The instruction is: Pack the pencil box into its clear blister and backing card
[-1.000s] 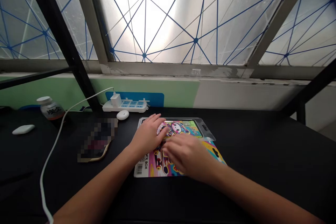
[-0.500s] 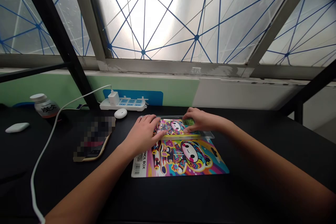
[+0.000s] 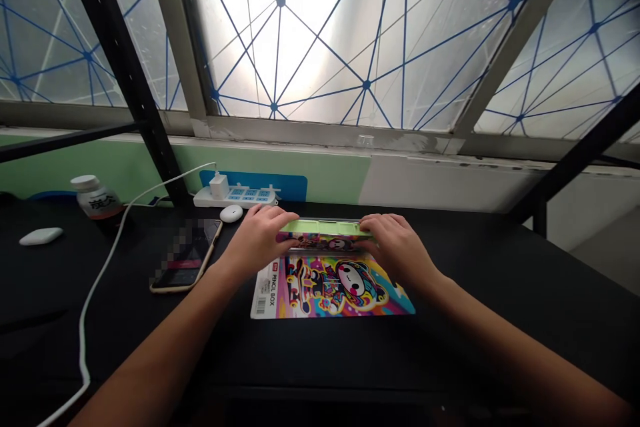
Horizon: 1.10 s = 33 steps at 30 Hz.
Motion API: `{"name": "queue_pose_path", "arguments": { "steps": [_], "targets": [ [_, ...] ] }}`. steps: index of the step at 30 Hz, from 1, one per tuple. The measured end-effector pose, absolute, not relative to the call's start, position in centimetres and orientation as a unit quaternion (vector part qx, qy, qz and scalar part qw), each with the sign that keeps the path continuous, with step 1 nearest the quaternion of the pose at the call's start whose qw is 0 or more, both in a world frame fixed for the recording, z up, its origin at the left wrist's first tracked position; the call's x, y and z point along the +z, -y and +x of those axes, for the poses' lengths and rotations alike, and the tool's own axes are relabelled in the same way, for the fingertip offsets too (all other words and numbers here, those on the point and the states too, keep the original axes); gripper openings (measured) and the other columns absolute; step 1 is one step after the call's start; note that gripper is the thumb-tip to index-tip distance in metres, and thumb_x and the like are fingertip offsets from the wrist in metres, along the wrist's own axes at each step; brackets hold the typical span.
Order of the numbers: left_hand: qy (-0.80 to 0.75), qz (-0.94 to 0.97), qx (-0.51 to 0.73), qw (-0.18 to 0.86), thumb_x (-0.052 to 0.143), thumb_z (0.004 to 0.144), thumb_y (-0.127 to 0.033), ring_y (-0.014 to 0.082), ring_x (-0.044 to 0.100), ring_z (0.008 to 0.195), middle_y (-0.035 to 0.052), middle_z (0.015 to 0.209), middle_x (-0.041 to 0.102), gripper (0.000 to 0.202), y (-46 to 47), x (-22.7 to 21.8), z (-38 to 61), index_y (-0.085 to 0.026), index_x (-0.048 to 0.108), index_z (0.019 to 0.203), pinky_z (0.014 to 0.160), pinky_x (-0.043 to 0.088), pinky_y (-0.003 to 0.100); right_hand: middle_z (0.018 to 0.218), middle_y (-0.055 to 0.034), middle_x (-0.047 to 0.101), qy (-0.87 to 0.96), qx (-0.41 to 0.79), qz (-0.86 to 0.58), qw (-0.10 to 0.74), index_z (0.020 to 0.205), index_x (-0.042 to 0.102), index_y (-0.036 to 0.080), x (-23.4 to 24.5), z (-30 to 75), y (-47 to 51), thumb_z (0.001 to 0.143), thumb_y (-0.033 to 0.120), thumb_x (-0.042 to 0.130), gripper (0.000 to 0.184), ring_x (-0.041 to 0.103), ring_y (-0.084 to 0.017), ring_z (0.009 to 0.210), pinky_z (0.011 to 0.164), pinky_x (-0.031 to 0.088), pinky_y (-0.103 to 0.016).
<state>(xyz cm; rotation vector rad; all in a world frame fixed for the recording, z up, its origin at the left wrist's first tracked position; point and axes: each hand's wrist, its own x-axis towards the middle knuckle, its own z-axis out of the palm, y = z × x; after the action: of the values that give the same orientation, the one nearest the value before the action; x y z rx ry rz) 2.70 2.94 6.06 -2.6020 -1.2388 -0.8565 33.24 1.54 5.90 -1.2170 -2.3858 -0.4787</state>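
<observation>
A pencil box [image 3: 327, 241] with a colourful cartoon print and a light green side stands tilted at the far edge of a printed card [image 3: 330, 290]. My left hand [image 3: 263, 230] grips its left end, thumb on the near face and fingers over the top. On the right end, my right hand [image 3: 395, 240] holds on in much the same way. Clear plastic edges show around the box; I cannot tell how far they enclose it. The card, marked PENCIL BOX, lies flat on the black desk with the same cartoon figure on it.
To the left lie a phone [image 3: 187, 257], a round white disc [image 3: 231, 214] and a white oval item [image 3: 41, 236]. A white-capped bottle [image 3: 97, 200] stands behind them. A power strip [image 3: 250, 197] sits by the wall, and a white cable [image 3: 103, 263] crosses the desk.
The pencil box has tipped up, so its green side now faces upward and its printed face looks narrower. My right hand has shifted onto its right end. The view has shifted slightly.
</observation>
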Motion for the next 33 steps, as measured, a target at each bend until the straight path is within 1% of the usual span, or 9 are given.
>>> {"name": "queue_pose_path", "arguments": {
  "steps": [4, 7, 10, 13, 15, 17, 23, 29, 33],
  "targets": [
    [0.344, -0.854, -0.354, 0.166, 0.065, 0.092, -0.018, 0.0278, 0.060, 0.104, 0.0108, 0.112, 0.069, 0.028, 2.0, 6.4, 3.4, -0.018, 0.064, 0.119, 0.101, 0.044, 0.049, 0.105, -0.0129, 0.065, 0.858, -0.265, -0.348, 0.269, 0.123, 0.056, 0.015, 5.8, 35.0, 2.2, 0.096, 0.022, 0.059, 0.028, 0.059, -0.028, 0.097, 0.091, 0.047, -0.045],
    [0.339, -0.855, -0.356, 0.164, 0.062, 0.091, -0.011, 0.0265, 0.059, 0.102, 0.0096, 0.111, 0.068, 0.031, 5.3, 4.4, 3.4, -0.020, 0.062, 0.121, 0.104, 0.043, 0.050, 0.102, -0.0112, 0.065, 0.867, -0.281, -0.317, 0.263, 0.128, 0.055, 0.016, 5.0, 35.6, 4.7, 0.096, 0.014, 0.056, 0.032, 0.058, -0.027, 0.097, 0.095, 0.048, -0.047],
    [0.394, -0.852, -0.331, 0.098, 0.069, 0.087, -0.017, 0.0315, 0.057, 0.114, 0.0110, 0.123, 0.065, 0.035, 6.5, 1.9, 2.6, -0.022, 0.062, 0.121, 0.102, 0.045, 0.051, 0.103, -0.0112, 0.066, 0.884, -0.247, -0.310, 0.250, 0.119, 0.059, 0.017, 3.5, 35.4, 6.0, 0.095, 0.014, 0.057, 0.025, 0.060, -0.027, 0.098, 0.093, 0.051, -0.048],
    [0.462, -0.837, -0.290, -0.035, 0.081, 0.079, -0.033, 0.0359, 0.049, 0.131, 0.0113, 0.146, 0.053, 0.058, 6.7, 0.7, 1.3, -0.026, 0.058, 0.131, 0.107, 0.045, 0.050, 0.116, -0.0146, 0.066, 0.896, -0.186, -0.317, 0.249, 0.114, 0.060, 0.019, 2.0, 35.2, 6.4, 0.096, 0.019, 0.058, 0.019, 0.062, -0.029, 0.107, 0.091, 0.055, -0.048],
    [0.499, -0.815, -0.264, -0.133, 0.081, 0.078, -0.043, 0.0351, 0.047, 0.136, 0.0103, 0.152, 0.047, 0.072, 6.9, 0.6, 0.5, -0.030, 0.049, 0.142, 0.109, 0.045, 0.049, 0.129, -0.0161, 0.063, 0.899, -0.128, -0.335, 0.251, 0.118, 0.058, 0.020, 1.3, 35.5, 6.5, 0.095, 0.027, 0.062, 0.024, 0.061, -0.031, 0.117, 0.095, 0.055, -0.049],
    [0.521, -0.791, -0.252, -0.197, 0.077, 0.082, -0.046, 0.0334, 0.048, 0.136, 0.0098, 0.152, 0.047, 0.076, 7.2, 0.7, 0.1, -0.032, 0.042, 0.148, 0.111, 0.043, 0.048, 0.139, -0.0153, 0.058, 0.894, -0.066, -0.367, 0.249, 0.125, 0.055, 0.023, 0.7, 36.0, 6.7, 0.093, 0.034, 0.067, 0.036, 0.058, -0.031, 0.125, 0.099, 0.054, -0.050],
    [0.533, -0.776, -0.256, -0.220, 0.074, 0.083, -0.044, 0.0336, 0.047, 0.137, 0.0091, 0.148, 0.050, 0.074, 7.5, 0.8, 0.5, -0.033, 0.044, 0.149, 0.114, 0.039, 0.049, 0.153, -0.0111, 0.048, 0.869, 0.027, -0.429, 0.246, 0.144, 0.046, 0.029, 0.5, 37.4, 6.6, 0.094, 0.034, 0.064, 0.053, 0.051, -0.029, 0.136, 0.107, 0.049, -0.048],
    [0.545, -0.761, -0.252, -0.245, 0.073, 0.084, -0.037, 0.0312, 0.046, 0.137, 0.0072, 0.150, 0.047, 0.084, 7.4, 0.7, 0.4, -0.038, 0.029, 0.156, 0.114, 0.038, 0.048, 0.131, -0.0087, 0.068, 0.871, 0.085, -0.434, 0.214, 0.128, 0.065, 0.028, 3.8, 37.6, 5.0, 0.086, 0.044, 0.072, 0.045, 0.061, -0.032, 0.124, 0.102, 0.051, -0.048],
    [0.542, -0.761, -0.245, -0.259, 0.073, 0.084, -0.037, 0.0337, 0.040, 0.143, 0.0059, 0.156, 0.041, 0.090, 7.7, 0.6, 0.2, -0.040, 0.022, 0.158, 0.111, 0.041, 0.048, 0.100, -0.0059, 0.077, 0.810, 0.157, -0.509, 0.246, 0.108, 0.072, 0.025, 5.8, 37.4, 3.3, 0.095, 0.051, 0.056, 0.033, 0.071, -0.026, 0.088, 0.076, 0.056, -0.038]
  ]
}}
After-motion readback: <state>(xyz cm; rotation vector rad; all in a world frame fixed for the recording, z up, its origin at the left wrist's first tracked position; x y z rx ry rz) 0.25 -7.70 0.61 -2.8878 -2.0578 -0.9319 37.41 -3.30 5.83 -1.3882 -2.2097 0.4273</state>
